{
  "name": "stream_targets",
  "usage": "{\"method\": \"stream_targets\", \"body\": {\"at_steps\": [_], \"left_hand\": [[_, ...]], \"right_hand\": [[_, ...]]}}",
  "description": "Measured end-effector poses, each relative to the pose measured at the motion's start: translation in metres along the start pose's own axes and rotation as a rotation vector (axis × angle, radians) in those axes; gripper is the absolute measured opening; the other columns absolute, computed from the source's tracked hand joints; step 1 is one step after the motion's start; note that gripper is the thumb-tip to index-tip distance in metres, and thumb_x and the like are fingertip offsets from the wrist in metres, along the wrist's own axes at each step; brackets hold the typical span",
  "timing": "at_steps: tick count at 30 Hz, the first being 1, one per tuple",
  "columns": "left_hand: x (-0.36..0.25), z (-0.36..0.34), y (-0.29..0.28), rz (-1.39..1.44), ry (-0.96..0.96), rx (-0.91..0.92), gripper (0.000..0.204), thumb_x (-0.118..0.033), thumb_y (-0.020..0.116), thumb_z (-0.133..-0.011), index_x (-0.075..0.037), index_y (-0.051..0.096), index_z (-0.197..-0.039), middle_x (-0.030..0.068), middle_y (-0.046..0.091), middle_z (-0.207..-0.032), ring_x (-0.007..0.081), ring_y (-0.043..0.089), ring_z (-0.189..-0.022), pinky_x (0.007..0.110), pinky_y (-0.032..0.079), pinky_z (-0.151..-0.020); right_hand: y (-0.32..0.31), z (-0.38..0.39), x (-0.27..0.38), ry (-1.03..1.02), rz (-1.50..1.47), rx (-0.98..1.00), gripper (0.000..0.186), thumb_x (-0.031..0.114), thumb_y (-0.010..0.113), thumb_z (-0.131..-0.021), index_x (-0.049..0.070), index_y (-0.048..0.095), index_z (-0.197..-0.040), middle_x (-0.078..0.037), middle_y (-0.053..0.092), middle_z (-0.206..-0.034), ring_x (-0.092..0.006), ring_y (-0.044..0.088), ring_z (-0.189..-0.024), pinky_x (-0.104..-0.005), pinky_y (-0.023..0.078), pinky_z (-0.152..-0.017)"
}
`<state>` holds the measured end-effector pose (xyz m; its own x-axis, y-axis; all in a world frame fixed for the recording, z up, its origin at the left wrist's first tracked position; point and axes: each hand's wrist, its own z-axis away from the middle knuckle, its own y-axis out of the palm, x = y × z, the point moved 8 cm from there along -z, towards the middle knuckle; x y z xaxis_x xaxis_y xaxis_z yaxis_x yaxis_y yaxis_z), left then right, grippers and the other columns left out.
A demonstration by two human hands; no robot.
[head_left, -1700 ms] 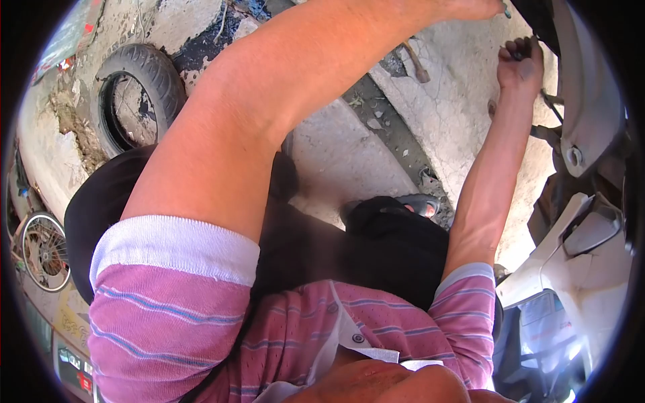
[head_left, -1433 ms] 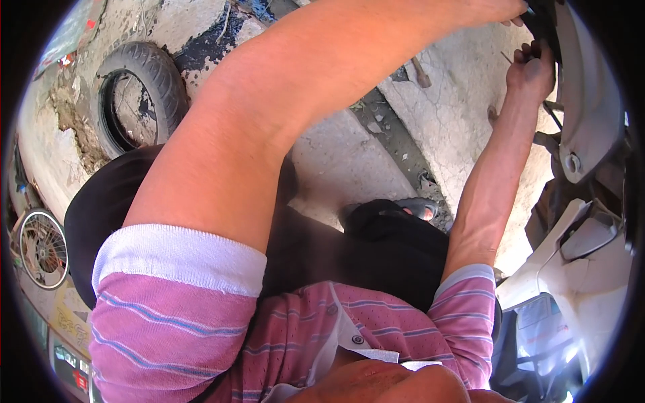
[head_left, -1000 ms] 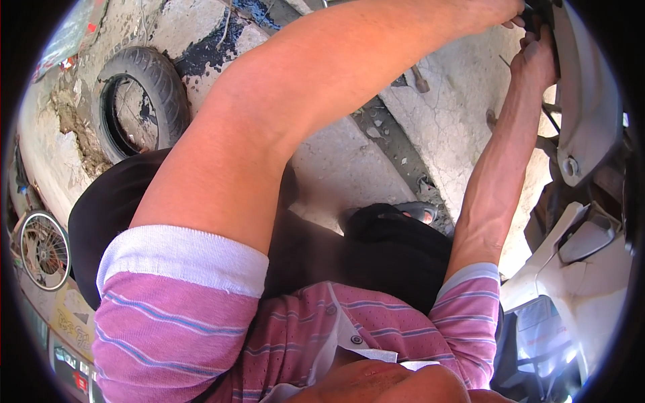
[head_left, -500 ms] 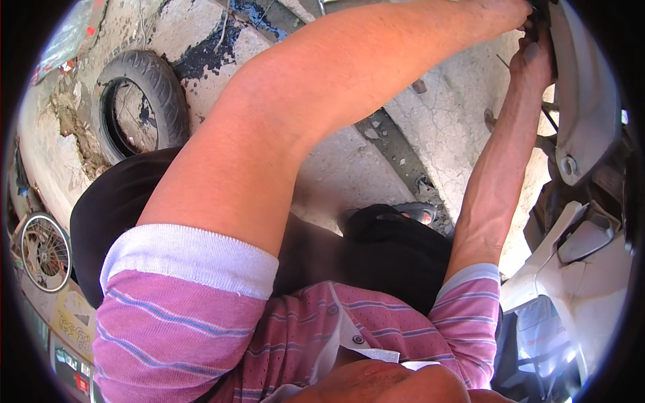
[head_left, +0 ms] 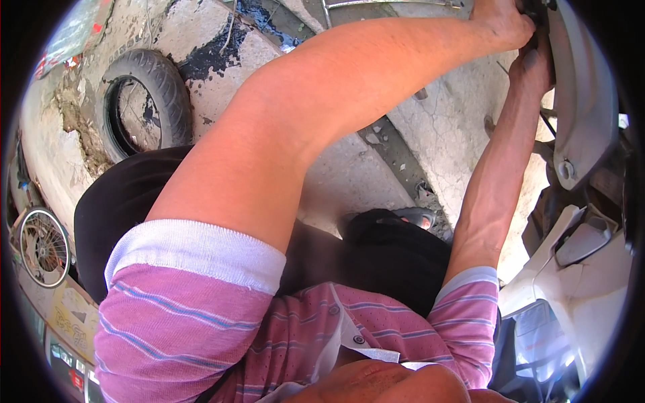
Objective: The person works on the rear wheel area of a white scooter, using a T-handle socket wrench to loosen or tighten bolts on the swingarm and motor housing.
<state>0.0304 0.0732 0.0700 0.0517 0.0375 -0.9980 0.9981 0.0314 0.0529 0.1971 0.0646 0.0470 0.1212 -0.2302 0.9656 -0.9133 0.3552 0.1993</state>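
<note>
A curved grey plastic panel is seen beside the right hand. The grip there and in the left hand cannot be told; either could be scraped by a slip.

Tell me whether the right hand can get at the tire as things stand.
Probably not: the right hand is beside the grey panel, with the left arm stretched across between it and the tire.

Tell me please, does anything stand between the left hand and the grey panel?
Yes. In this head view, a dark part lies between the left hand and the upper end of the grey panel. Contact there is too dark to tell.
</note>
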Motion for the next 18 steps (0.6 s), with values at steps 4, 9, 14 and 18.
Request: {"method": "stream_targets", "body": {"at_steps": [4,9,14,18], "left_hand": [[0.004,-0.01,0.01,0.073,0.071,-0.032,0.019,-0.012,0.059,-0.084,0.003,0.062,-0.095,0.0262,0.067,-0.088,0.0396,0.065,-0.084,0.045,0.052,-0.076],[0.012,-0.004,0.002,-0.149,-0.122,0.021,0.029,-0.023,0.063,-0.079,0.002,0.069,-0.092,0.0284,0.069,-0.094,0.0452,0.066,-0.093,0.05,0.054,-0.082],[0.012,-0.011,0.018,-0.132,-0.152,0.134,0.03,-0.021,0.06,-0.086,0.006,0.068,-0.096,0.0269,0.07,-0.087,0.0372,0.072,-0.082,0.044,0.057,-0.07],[0.009,-0.018,0.013,-0.119,-0.159,0.138,0.027,-0.016,0.059,-0.09,0.006,0.067,-0.104,0.0226,0.072,-0.085,0.0311,0.073,-0.077,0.04,0.057,-0.067]], "right_hand": [[0.004,-0.005,0.005,-0.03,0.008,0.001,0.034,0.003,0.06,-0.094,0.001,0.06,-0.128,-0.012,0.066,-0.122,-0.0246,0.065,-0.108,-0.0344,0.054,-0.094],[-0.012,0.017,-0.02,0.101,0.08,-0.217,0.042,0.011,0.062,-0.096,0.001,0.055,-0.136,-0.011,0.06,-0.133,-0.0244,0.059,-0.117,-0.0356,0.051,-0.098],[-0.031,0.022,-0.027,0.127,0.059,-0.272,0.033,0.015,0.065,-0.096,0.008,0.061,-0.128,-0.001,0.064,-0.117,-0.0102,0.056,-0.093,-0.0259,0.047,-0.079],[-0.011,0.015,-0.028,0.123,0.137,-0.146,0.037,0.021,0.062,-0.098,0.005,0.057,-0.131,-0.004,0.06,-0.109,-0.0123,0.054,-0.092,-0.0287,0.048,-0.068]]}}
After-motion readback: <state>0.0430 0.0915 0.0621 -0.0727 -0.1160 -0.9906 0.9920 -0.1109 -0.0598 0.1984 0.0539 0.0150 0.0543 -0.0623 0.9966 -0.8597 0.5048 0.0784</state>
